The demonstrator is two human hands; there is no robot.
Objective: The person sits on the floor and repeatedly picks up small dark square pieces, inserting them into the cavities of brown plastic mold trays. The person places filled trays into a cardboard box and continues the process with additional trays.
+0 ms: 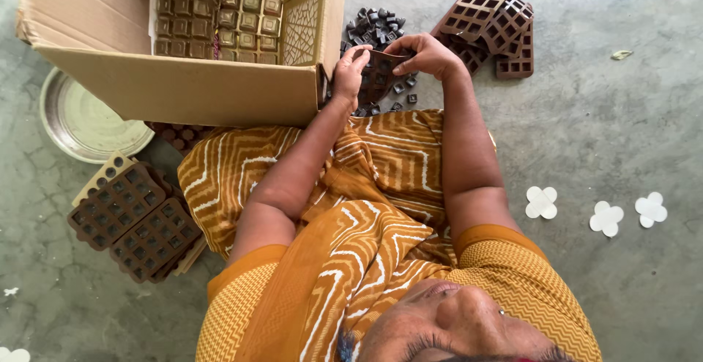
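Both hands grip a brown grid tray above the floor, beside a cardboard box.

Head view: the left hand [350, 69] and the right hand [428, 54] pinch the opposite edges of a brown mould tray [379, 75], fingers curled onto it, held tilted just over a pile of small dark pieces [375, 25] on the concrete floor [608, 127]. The cardboard box [176, 83], touching the left hand's side, holds rows of filled trays. Empty trays [492, 25] lie stacked beyond the right hand; more stacked trays [135, 223] lie near a round metal plate [80, 124]. White flower-shaped cutouts [606, 218] lie well apart.
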